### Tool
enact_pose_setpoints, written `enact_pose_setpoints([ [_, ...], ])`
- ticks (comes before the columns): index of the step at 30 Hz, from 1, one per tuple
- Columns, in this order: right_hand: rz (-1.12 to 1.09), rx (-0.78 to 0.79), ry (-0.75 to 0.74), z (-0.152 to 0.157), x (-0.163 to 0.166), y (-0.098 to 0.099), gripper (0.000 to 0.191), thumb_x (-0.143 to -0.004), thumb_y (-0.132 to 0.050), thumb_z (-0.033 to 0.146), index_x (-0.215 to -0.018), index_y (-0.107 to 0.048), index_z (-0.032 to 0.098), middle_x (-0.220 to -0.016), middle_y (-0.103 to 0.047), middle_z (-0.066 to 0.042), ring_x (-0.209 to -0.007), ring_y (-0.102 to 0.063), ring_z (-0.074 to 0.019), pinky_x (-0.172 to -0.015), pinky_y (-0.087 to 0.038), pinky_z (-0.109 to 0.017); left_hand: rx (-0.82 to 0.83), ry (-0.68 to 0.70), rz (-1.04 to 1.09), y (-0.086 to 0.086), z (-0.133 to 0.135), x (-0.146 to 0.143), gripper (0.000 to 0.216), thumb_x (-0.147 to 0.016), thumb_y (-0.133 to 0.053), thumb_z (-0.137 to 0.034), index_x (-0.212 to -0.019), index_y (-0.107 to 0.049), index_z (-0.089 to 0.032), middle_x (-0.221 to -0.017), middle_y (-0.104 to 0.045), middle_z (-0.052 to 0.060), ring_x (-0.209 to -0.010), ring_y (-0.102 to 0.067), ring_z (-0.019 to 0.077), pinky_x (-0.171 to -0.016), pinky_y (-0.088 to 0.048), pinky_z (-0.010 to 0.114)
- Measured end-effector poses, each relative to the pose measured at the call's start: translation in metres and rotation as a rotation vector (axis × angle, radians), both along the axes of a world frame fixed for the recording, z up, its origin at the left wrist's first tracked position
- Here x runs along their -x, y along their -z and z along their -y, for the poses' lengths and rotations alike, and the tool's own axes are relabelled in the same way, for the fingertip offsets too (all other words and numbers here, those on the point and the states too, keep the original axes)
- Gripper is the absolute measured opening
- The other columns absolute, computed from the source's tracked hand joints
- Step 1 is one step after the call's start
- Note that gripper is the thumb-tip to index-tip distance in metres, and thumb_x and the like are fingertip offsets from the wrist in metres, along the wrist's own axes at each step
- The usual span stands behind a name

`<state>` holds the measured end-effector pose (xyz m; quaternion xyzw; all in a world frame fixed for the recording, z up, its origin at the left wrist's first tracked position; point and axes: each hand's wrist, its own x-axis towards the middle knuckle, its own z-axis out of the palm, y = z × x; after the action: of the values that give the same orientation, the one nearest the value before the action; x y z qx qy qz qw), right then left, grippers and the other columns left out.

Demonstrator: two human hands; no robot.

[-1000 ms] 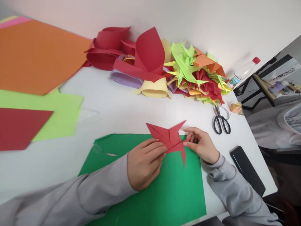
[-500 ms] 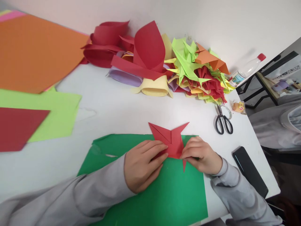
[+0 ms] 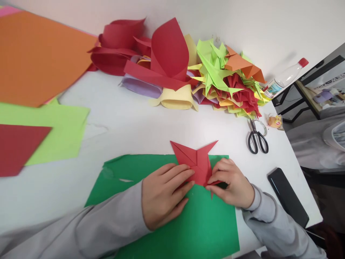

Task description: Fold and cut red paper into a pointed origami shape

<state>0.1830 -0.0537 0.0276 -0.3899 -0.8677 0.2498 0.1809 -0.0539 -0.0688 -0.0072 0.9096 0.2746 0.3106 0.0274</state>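
Note:
A partly folded red paper shape point(image 3: 198, 162) with two pointed tips lies on a green sheet point(image 3: 188, 223) at the near middle of the white table point(image 3: 134, 126). My left hand point(image 3: 164, 194) rests on its left side, fingers pressed flat along the fold. My right hand point(image 3: 231, 183) pinches the shape's lower right flap, fingers closed over the paper. A thin red point sticks out below my right fingers.
A heap of folded paper figures and curled strips point(image 3: 188, 72) lies along the wall. Orange point(image 3: 37, 57), lime point(image 3: 54, 126) and red point(image 3: 16, 147) sheets lie at the left. Black scissors point(image 3: 257, 138), a wrapped sweet point(image 3: 275, 120), a plastic bottle point(image 3: 285, 77) and a black phone point(image 3: 288, 198) sit at the right edge.
My right hand has pulled the red flap down and inward, so the long lower point is now mostly folded under. My left hand stayed pressed on the shape.

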Motion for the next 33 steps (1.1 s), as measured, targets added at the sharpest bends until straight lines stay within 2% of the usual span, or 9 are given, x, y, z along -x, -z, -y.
enact_pose_setpoints([
  [4,-0.081,0.111,0.144,0.002,0.002,0.0,0.009,-0.078,-0.074,0.028,-0.072,-0.071,0.022,-0.07,-0.062,-0.001,-0.068,-0.056,-0.0155,-0.069,-0.041,-0.034,-0.012,0.044,-0.003,-0.001,0.001,-0.002,0.025,-0.087,-0.048,-0.015,-0.103,-0.067,-0.01,-0.107,-0.071,0.011,-0.102,-0.062,0.0244,-0.089,-0.048,0.041],
  [7,-0.126,0.165,0.163,-0.001,-0.001,0.0,0.012,-0.076,-0.077,0.029,-0.069,-0.072,0.021,-0.067,-0.061,-0.001,-0.064,-0.056,-0.014,-0.065,-0.042,-0.032,-0.023,0.048,0.02,-0.001,0.002,-0.003,0.024,-0.087,-0.049,-0.014,-0.102,-0.067,-0.009,-0.102,-0.073,0.009,-0.099,-0.063,0.0228,-0.091,-0.046,0.04],
  [11,-0.052,0.128,0.159,-0.003,-0.004,0.0,0.012,-0.078,-0.074,0.027,-0.069,-0.071,0.021,-0.068,-0.061,-0.001,-0.067,-0.055,-0.0149,-0.069,-0.04,-0.034,-0.002,0.03,0.008,-0.001,0.005,-0.004,0.025,-0.084,-0.053,-0.018,-0.104,-0.066,-0.011,-0.102,-0.072,0.009,-0.096,-0.063,0.0238,-0.092,-0.046,0.042],
  [17,0.049,0.052,0.242,0.001,0.0,0.001,0.012,-0.083,-0.066,0.026,-0.074,-0.065,0.019,-0.077,-0.056,-0.004,-0.079,-0.053,-0.0197,-0.073,-0.04,-0.036,0.028,0.04,0.022,-0.001,0.008,-0.006,0.028,-0.082,-0.052,-0.018,-0.105,-0.065,-0.01,-0.101,-0.072,0.01,-0.093,-0.062,0.0246,-0.087,-0.046,0.043],
  [25,0.151,0.018,0.298,0.004,0.01,-0.002,0.012,-0.082,-0.062,0.023,-0.071,-0.058,0.019,-0.076,-0.054,-0.003,-0.079,-0.049,-0.0208,-0.073,-0.038,-0.036,0.065,0.045,0.022,-0.002,0.008,-0.007,0.029,-0.083,-0.049,-0.017,-0.108,-0.063,-0.009,-0.101,-0.07,0.011,-0.093,-0.06,0.0252,-0.087,-0.044,0.044],
  [33,0.178,0.026,0.288,0.002,0.011,-0.003,0.013,-0.083,-0.061,0.022,-0.071,-0.057,0.019,-0.077,-0.054,-0.004,-0.08,-0.048,-0.021,-0.072,-0.036,-0.035,0.129,0.008,-0.022,0.001,0.01,-0.009,0.037,-0.081,-0.052,-0.022,-0.115,-0.06,-0.012,-0.103,-0.068,0.011,-0.093,-0.059,0.0255,-0.086,-0.043,0.047],
])
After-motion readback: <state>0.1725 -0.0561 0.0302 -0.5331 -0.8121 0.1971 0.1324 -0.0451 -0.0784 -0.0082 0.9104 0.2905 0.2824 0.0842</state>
